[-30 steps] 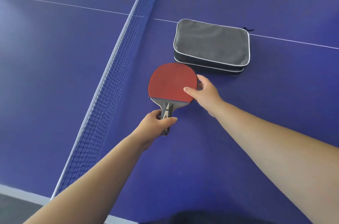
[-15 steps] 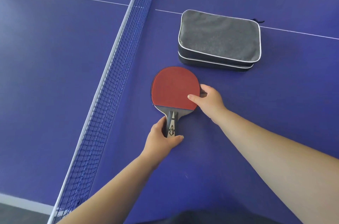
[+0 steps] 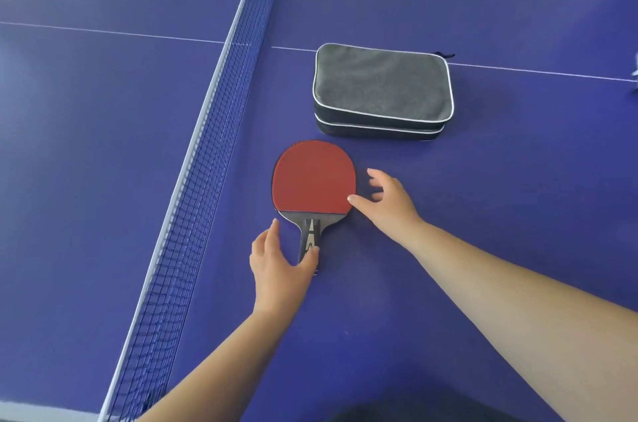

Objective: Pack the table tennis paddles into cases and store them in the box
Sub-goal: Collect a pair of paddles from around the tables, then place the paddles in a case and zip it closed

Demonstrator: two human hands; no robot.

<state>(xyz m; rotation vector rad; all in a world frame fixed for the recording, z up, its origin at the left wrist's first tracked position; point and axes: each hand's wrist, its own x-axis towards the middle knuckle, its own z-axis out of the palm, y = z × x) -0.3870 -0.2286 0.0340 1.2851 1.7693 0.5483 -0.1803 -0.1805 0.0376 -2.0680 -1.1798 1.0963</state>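
A red-faced table tennis paddle (image 3: pixel 313 176) lies flat on the blue table (image 3: pixel 483 231), handle pointing toward me. A thin dark rim shows along its upper left edge. My left hand (image 3: pixel 276 269) is spread open at the handle, with only the thumb tip resting on the handle end. My right hand (image 3: pixel 388 202) is open just right of the blade, its thumb tip touching the blade's edge. Beyond the paddle sits a stack of two grey cases (image 3: pixel 381 86) with white piping, both zipped shut.
The blue net (image 3: pixel 207 162) runs diagonally along the left of the paddle, close to my left hand. A white centre line (image 3: pixel 535 70) crosses the table behind the cases. A small white object (image 3: pixel 635 72) shows at the right edge.
Both hands gripped the paddle before, left on the handle and right on the blade. The paddle now rests on the table and both hands have opened, fingers lifted away.
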